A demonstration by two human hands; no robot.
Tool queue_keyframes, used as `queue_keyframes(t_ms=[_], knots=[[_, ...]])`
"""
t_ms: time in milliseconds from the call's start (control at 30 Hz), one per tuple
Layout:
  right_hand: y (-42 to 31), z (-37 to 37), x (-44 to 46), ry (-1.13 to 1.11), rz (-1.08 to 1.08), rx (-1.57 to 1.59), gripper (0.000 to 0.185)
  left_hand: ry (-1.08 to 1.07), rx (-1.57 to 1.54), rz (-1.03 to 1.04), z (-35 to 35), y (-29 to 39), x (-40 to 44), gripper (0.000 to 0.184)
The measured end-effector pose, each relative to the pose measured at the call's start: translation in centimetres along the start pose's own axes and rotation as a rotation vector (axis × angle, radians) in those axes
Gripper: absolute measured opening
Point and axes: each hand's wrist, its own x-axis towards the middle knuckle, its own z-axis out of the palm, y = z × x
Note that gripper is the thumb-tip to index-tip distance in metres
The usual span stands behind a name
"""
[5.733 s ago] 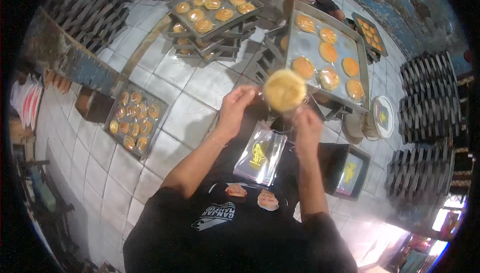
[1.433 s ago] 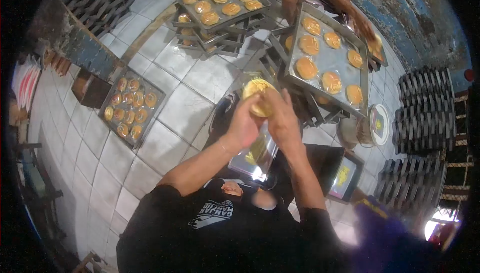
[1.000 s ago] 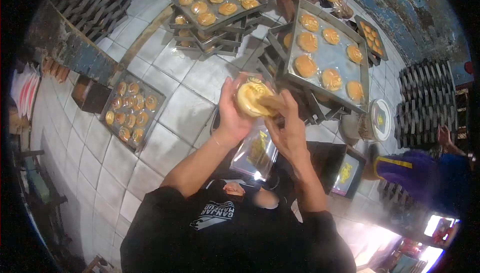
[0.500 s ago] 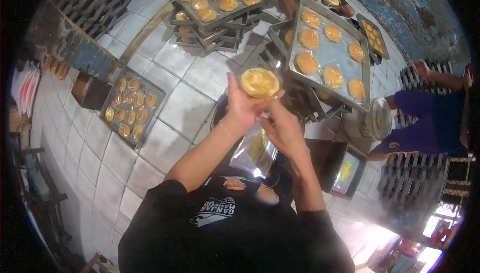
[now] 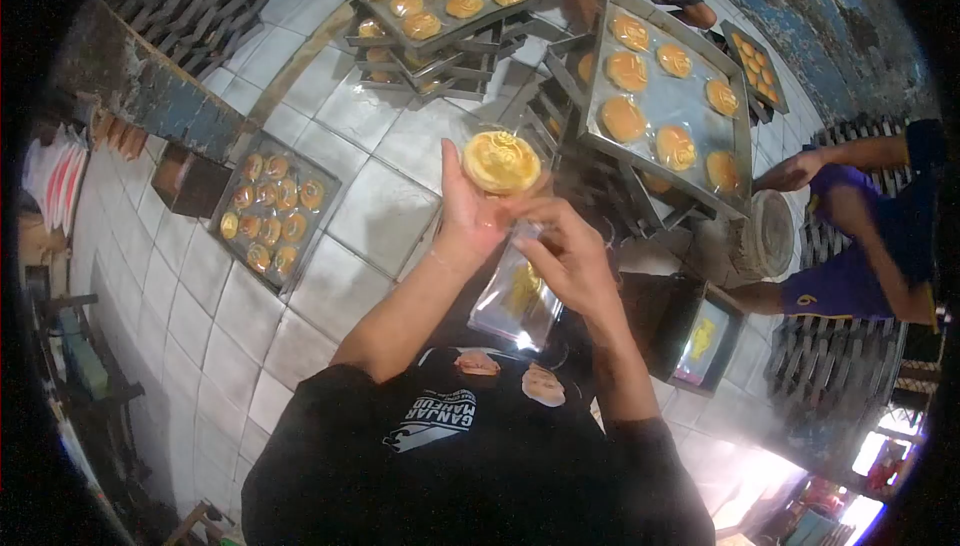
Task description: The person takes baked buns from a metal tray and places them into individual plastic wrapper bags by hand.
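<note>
Pale tiled floor [image 5: 365, 246]; round bun [image 5: 502, 162], seemingly film-wrapped

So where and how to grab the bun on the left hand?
Probably by opposite sides of its round rim, from above: the bun rests broad face up on the left hand, which backs its underside, and the right hand is near its chest-side edge.

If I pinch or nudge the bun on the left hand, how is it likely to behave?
The bun probably gives under a hard pinch, since it looks like puffy, rounded bread. Its shiny highlights suggest a clear film, so it may feel slick. Perched on the open left hand, it could slide or tip if pushed sideways.
</note>
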Motion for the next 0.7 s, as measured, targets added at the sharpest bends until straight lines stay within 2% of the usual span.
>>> queue_keyframes(t_ms=[33,100,133,167,233,300,333,367,467,533,567,633,700], knots=[[0.8,-0.3,0.4,0.005,0.002,-0.007,0.011,-0.003,-0.003,-0.008,0.4,-0.5,0.1,0.082],[2.1,-0.7,1.5,-0.227,-0.165,-0.318,0.006,0.136,0.044,0.064,1.3,-1.6,0.4,0.077],[1.5,-1.1,1.0,-0.383,-0.143,-0.147,0.017,0.136,0.04,0.072,0.8,-1.4,0.8,0.077],[0.4,-1.1,-0.2,-0.388,-0.151,-0.142,0.017,0.131,0.044,0.089,-0.1,-0.7,1.6,0.074],[-2.4,-0.6,-2.9,-0.929,0.095,0.486,0.019,0.136,0.059,0.106,-0.6,1.0,1.7,0.071],[-2.7,-1.2,-2.6,-0.588,0.178,0.378,0.017,0.126,0.109,0.211,-0.3,2.0,0.9,0.067],[-1.3,-0.8,-1.6,-0.268,0.086,0.084,0.009,0.152,0.149,0.232,0.3,1.7,0.5,0.072],[-0.7,-0.9,-0.5,-0.113,0.011,-0.138,0.017,0.15,0.15,0.231,0.4,1.1,0.4,0.072],[-0.4,-0.6,0.5,-0.105,0.089,-0.061,0.018,0.082,0.13,0.049,-0.6,0.1,0.2,0.082],[0.4,-0.4,1.2,-0.166,-0.02,-0.37,0.02,0.124,0.157,0.052,0.2,-0.5,0.2,0.082],[1.4,-0.5,1.4,-0.169,-0.019,-0.376,0.02,0.171,0.182,0.064,0.5,-0.9,0.2,0.081],[2.9,-0.2,2.0,-0.183,-0.215,-0.386,0.021,0.164,0.184,0.061,0.0,-1.4,0.8,0.076],[3.1,-0.3,1.6,-0.253,-0.294,-0.41,0.021,0.162,0.196,0.048,-0.6,-1.2,1.3,0.071]])
